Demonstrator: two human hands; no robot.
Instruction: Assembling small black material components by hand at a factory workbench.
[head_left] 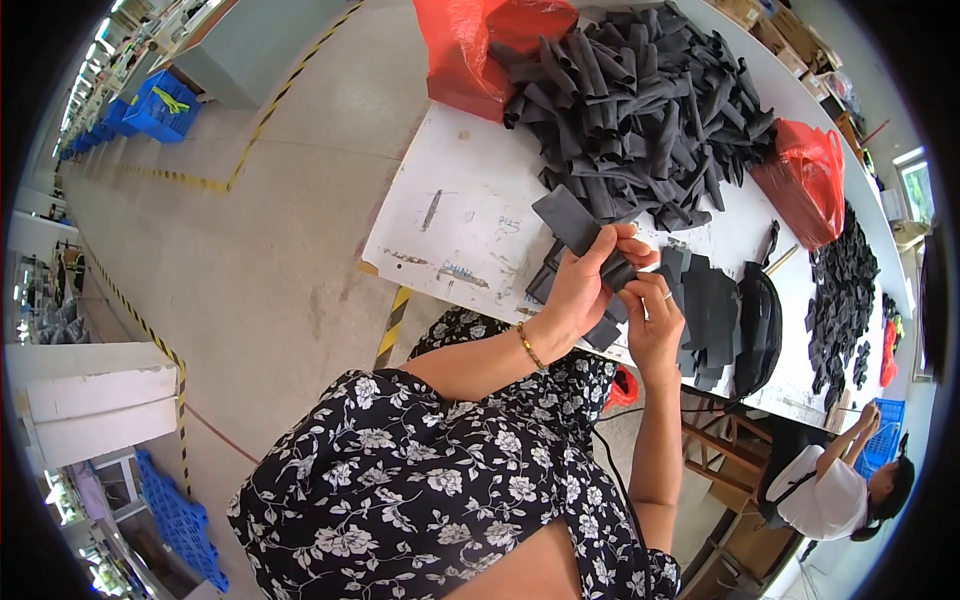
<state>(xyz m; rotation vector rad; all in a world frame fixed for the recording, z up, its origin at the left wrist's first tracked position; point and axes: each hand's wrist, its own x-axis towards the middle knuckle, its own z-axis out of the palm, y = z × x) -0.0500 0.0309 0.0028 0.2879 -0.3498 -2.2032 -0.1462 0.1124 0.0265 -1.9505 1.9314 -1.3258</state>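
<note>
A flat black strip point(566, 218), of fabric or a similar soft sheet, is held over the table's near edge. My left hand point(585, 285) is closed round it, thumb on top, and one end sticks out beyond the fingers. Close beside, my right hand point(654, 322) pinches the curled other end of the black material; whether that is one piece or two I cannot tell. Beneath the hands lie more flat black pieces point(606, 333), partly hidden. To the right, overlapping black pieces point(708, 312) are laid out flat. A large heap of curled black strips point(640, 115) rises beyond my hands.
The white table point(440, 235) has scuffs and marks. Red plastic bags point(465, 60) stand by the heap, another point(803, 180) to its right. A curved black item point(758, 330) and a second black pile point(843, 300) lie farther right. Another person point(825, 490) works at the right.
</note>
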